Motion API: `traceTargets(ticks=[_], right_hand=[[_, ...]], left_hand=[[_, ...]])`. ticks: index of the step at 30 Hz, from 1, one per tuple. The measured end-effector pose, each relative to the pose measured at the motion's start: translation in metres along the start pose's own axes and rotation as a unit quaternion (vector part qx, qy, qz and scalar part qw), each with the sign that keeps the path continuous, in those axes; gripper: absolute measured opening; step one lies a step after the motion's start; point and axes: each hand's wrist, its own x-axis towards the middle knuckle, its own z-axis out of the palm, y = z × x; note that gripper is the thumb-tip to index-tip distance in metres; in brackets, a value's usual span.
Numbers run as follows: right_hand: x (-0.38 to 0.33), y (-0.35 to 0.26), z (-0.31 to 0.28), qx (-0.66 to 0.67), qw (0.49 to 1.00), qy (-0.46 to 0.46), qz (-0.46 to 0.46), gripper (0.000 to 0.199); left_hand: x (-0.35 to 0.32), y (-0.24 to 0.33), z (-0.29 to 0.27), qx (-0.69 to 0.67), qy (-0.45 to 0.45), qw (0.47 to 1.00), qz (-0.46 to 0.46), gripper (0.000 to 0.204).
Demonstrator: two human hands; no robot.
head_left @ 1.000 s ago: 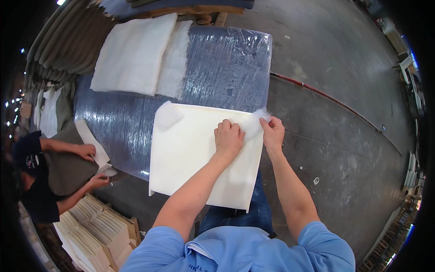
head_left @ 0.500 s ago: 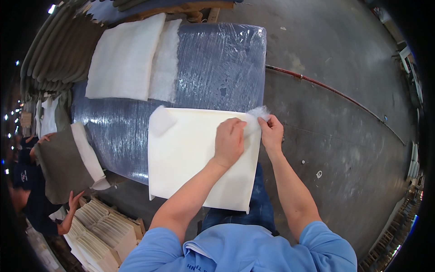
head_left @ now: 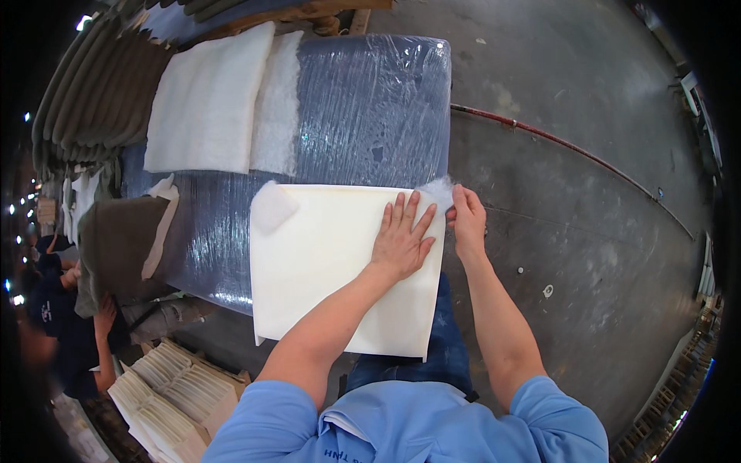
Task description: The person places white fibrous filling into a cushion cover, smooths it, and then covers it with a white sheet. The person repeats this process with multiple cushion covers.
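A cream foam cushion slab [head_left: 324,262] lies at the near end of a table wrapped in clear plastic film [head_left: 340,100]. My left hand [head_left: 402,235] rests flat on its upper right part, fingers spread. At the slab's far right corner sits a tuft of white fibre wadding [head_left: 437,191]. My right hand [head_left: 468,220] pinches the outer edge of this wadding, just beyond the slab's side. Another piece of white wadding [head_left: 273,207] covers the far left corner, with neither hand on it.
White batting sheets [head_left: 204,100] lie on the table's far side. Brown cushions [head_left: 100,85] are stacked at the far left. A co-worker [head_left: 65,324] at left handles a brown cover [head_left: 120,239]. Cream foam pieces [head_left: 174,393] stand below. A red pole [head_left: 540,133] extends over the floor at right.
My left hand has opened from a curled pose and flattened onto the slab. The right hand has shifted slightly right. At left, the co-worker's brown cover has moved up and toward the table.
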Motion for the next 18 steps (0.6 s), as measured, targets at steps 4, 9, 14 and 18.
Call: traceTargets(ticks=[4, 9, 14, 18], right_hand=[[0.017, 0.011, 0.006, -0.077, 0.995, -0.028, -0.061, 0.029], [0.042, 0.012, 0.006, -0.090, 0.990, -0.099, 0.047, 0.029], [0.049, 0.012, 0.002, -0.128, 0.980, -0.122, 0.091, 0.030], [0.050, 0.007, -0.002, -0.114, 0.986, -0.097, 0.080, 0.028]], left_hand=[[0.003, 0.004, -0.003, 0.006, -0.011, 1.000, -0.001, 0.062], [0.003, 0.004, -0.001, 0.004, -0.006, 1.000, -0.001, 0.058], [0.005, 0.004, -0.001, 0.006, -0.009, 1.000, 0.002, 0.057], [0.006, 0.005, -0.001, -0.001, -0.014, 1.000, -0.005, 0.057]])
